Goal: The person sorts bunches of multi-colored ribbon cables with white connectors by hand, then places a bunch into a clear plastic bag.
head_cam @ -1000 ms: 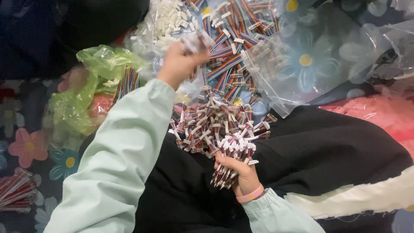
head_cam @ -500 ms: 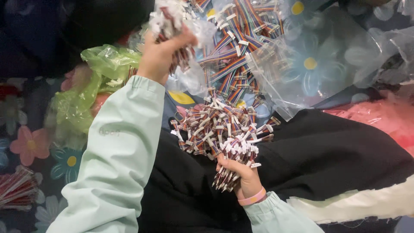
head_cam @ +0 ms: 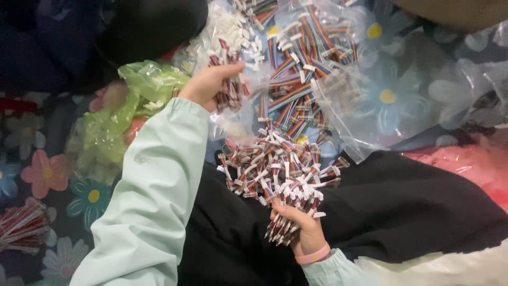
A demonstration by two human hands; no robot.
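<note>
My left hand [head_cam: 209,83] is raised at the upper middle, closed around a bunch of short red-and-white wire leads [head_cam: 231,89] with white connectors. My right hand [head_cam: 299,228], with a pink wristband, grips a small bundle of the same leads [head_cam: 279,232] at the bottom middle. Just above it a loose pile of these wire leads [head_cam: 275,172] lies on the black cloth [head_cam: 413,206] over my lap. Both sleeves are pale mint green.
A clear plastic bag [head_cam: 338,100] with several rainbow ribbon cables [head_cam: 296,69] lies at the top middle. A crumpled green plastic bag [head_cam: 124,114] is on the left. Another bundle of leads [head_cam: 21,225] rests at far left on flowered fabric [head_cam: 47,175]. Pink plastic [head_cam: 473,164] at right.
My left hand has lifted a bunch of leads from beside the ribbon cables and now holds it lower and nearer. My right hand has stayed on its bundle.
</note>
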